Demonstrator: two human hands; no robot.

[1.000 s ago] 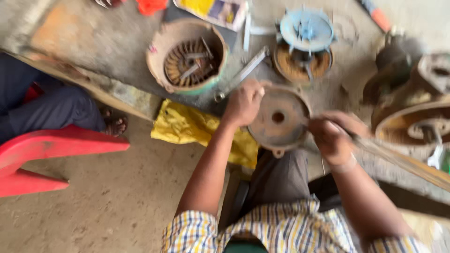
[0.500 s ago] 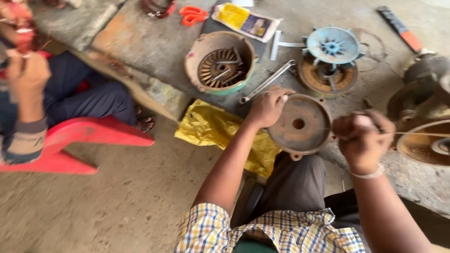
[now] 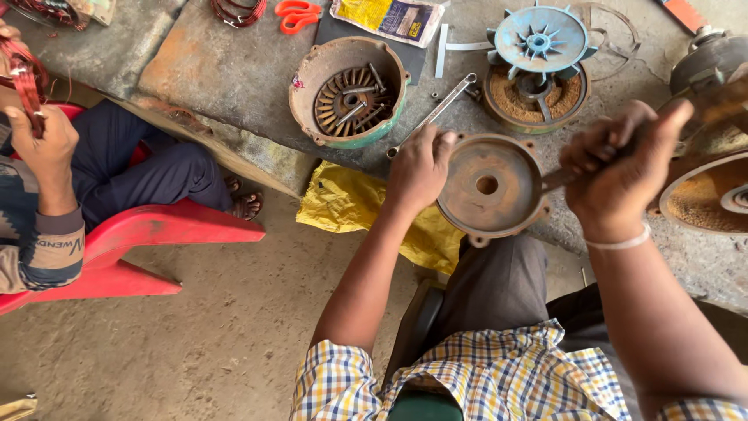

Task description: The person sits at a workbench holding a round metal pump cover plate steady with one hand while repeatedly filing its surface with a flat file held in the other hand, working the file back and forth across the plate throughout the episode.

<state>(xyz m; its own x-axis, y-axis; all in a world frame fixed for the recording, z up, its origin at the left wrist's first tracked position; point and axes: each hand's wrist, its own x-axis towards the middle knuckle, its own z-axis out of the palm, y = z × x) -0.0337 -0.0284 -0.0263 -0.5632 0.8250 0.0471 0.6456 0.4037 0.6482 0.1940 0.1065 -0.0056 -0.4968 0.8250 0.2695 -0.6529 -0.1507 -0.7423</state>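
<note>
My left hand grips the left rim of a rusty round motor end cover that rests at the edge of the concrete slab, over my lap. My right hand is closed on the handle of a long thin metal tool whose tip touches the cover's right rim. The cover has a round hole in its middle.
On the slab lie a wrench, a rusty green housing full of bolts, a blue fan on another cover, orange scissors, and more motor parts at right. A yellow bag hangs below. Another person sits on a red chair at left.
The camera came closer and the view shifted right. My right hand rose and swung the tool in against the cover's right rim. My left hand stayed on the cover.
</note>
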